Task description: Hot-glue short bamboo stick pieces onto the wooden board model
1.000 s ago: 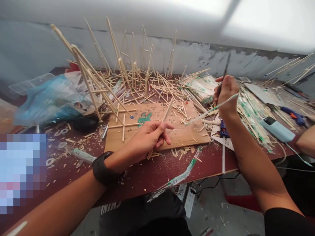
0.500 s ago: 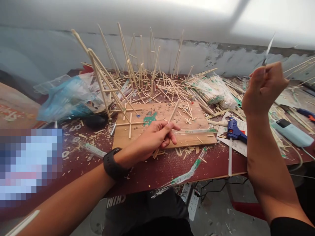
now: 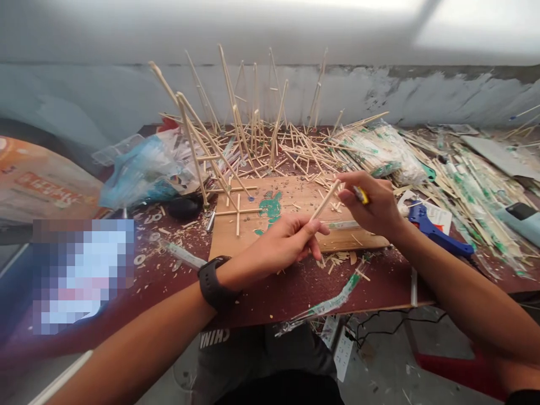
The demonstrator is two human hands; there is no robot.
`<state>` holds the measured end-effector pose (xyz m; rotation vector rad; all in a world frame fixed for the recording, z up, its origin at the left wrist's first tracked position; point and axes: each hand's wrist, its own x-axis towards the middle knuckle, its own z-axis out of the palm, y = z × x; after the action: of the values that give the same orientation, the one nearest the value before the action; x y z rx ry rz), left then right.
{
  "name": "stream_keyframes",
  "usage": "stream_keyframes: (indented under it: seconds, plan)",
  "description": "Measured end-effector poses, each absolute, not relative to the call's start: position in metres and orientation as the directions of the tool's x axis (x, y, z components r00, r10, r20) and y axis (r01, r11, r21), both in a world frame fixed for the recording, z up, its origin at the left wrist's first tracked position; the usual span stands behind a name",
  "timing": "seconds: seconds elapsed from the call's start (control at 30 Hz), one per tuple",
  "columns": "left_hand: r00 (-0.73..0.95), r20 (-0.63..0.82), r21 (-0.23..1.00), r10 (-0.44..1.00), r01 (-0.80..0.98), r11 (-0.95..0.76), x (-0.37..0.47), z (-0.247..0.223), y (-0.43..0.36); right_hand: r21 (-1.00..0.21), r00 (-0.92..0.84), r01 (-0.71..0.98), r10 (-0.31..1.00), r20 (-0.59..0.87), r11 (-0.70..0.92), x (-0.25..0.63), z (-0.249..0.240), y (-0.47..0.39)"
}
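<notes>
My left hand (image 3: 291, 241), with a black band on the wrist, is closed around a pair of wooden chopsticks (image 3: 324, 203) that slants up to the right over the wooden board (image 3: 236, 247). At the upper tip of the chopsticks is my right hand (image 3: 369, 201), closed on a knife (image 3: 361, 195). Only a yellow part of the knife shows; its blade is hidden by the fingers. On the board, left of my hands, lie crossed sticks (image 3: 238, 216) and a green patch (image 3: 270, 207), with wood shavings around.
Chopstick frames (image 3: 185, 135) stand at the back among many loose sticks. A blue glue gun (image 3: 439, 233) lies right of the board. Plastic wrappers (image 3: 341, 292) lie near the front edge. A blue plastic bag (image 3: 135, 174) and a black mouse (image 3: 183, 206) are on the left.
My right hand has come down and left with the knife, from raised at the right to the chopsticks' tip. My left hand keeps its hold. The view has shifted slightly.
</notes>
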<state>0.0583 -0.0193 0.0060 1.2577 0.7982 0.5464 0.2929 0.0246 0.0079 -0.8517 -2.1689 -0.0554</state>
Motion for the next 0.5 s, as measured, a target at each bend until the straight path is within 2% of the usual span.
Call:
stream_keyframes:
  seconds: [0.2, 0.4, 0.5]
  plan:
    - [0.629, -0.106, 0.990, 0.770, 0.136, 0.024, 0.053, 0.004, -0.018, -0.541, -0.262, 0.423, 0.670, 0.695, 0.727, 0.296, 0.006, 0.025]
    - [0.428, -0.042, 0.951, 0.903, 0.293, -0.094, 0.045, 0.001, -0.005, -0.760, -0.047, 0.167, 0.775, 0.630, 0.628, 0.307, 0.004, 0.044]
    - [0.373, 0.022, 0.910, 0.928, 0.378, -0.174, 0.042, -0.001, 0.001, -0.800, -0.011, 0.111, 0.805, 0.593, 0.590, 0.312, 0.009, 0.049]
